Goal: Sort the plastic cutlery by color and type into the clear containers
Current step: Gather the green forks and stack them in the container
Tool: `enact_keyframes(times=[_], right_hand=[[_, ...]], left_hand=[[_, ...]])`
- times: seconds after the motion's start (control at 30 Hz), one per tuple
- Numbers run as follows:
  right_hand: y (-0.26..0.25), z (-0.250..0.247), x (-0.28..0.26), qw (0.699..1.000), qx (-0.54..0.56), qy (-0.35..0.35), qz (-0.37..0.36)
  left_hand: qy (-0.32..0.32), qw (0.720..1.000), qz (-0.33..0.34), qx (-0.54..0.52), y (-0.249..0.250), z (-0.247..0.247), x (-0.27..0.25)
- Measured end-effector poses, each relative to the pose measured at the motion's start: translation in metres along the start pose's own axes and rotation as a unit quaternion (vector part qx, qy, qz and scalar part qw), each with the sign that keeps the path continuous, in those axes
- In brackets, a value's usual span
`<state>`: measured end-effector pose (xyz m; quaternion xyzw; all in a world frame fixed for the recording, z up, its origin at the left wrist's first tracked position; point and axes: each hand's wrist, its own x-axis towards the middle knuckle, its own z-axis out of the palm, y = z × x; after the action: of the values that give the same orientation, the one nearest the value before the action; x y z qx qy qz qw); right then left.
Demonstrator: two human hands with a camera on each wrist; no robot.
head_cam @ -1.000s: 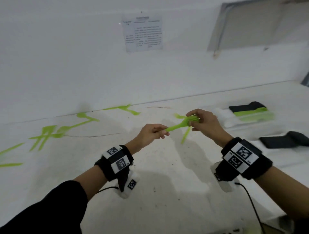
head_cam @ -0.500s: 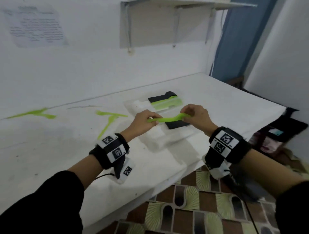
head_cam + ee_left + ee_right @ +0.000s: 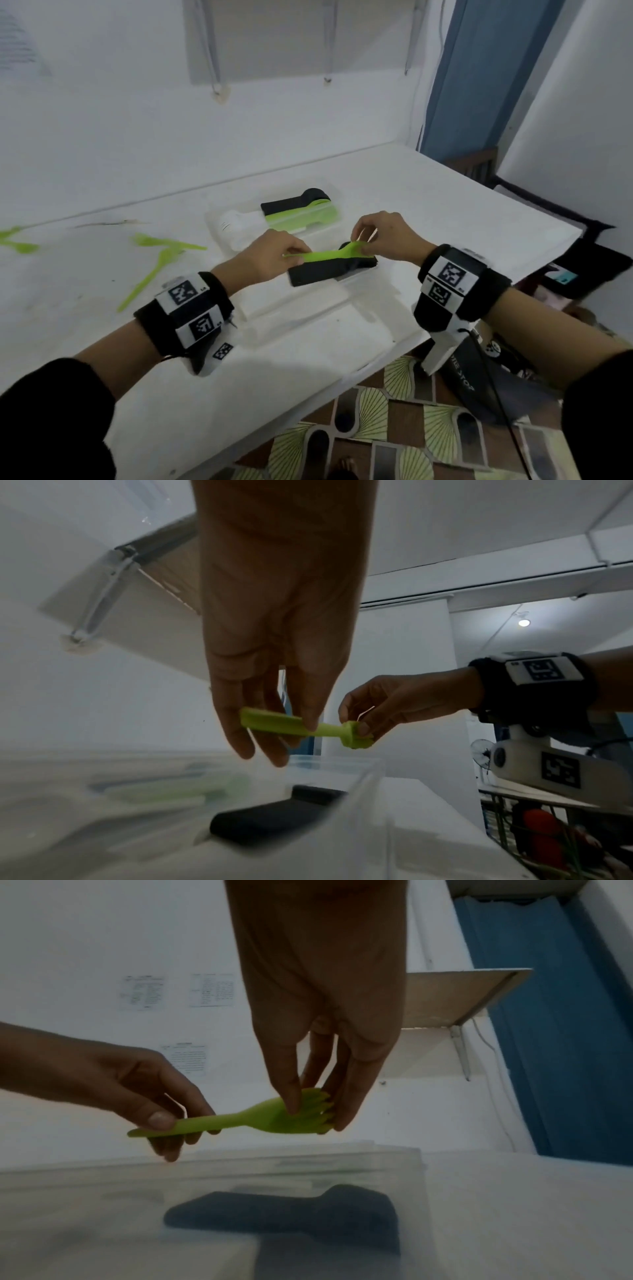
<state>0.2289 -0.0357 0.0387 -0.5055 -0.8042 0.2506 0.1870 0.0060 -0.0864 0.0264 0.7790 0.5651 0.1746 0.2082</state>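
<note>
The left hand (image 3: 270, 255) pinches the handle and the right hand (image 3: 383, 240) pinches the tines of a green fork (image 3: 325, 255), held level, long axis left to right, just above the black cutlery (image 3: 318, 274) in the near container (image 3: 370, 274).

A wall shelf (image 3: 308, 37) on brackets, a blue door (image 3: 479, 78) — perhaps a curtain — and patterned floor (image 3: 376, 428).
</note>
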Motion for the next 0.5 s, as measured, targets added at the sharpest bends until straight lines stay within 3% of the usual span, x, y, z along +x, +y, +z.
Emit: enact_keyframes(times=[0.23,0.5], right_hand=[[0.017,-0.008,0.039,0.982,-0.069,-0.142,-0.103],[0.035,-0.001,0.064,0.948,-0.083,-0.280,-0.127]], left_hand=[[-0.045,0.999,0.013,-0.018,-0.010,0.007,0.003],[-0.162,0.984,-0.021,0.076,-0.008,0.018,0.019]])
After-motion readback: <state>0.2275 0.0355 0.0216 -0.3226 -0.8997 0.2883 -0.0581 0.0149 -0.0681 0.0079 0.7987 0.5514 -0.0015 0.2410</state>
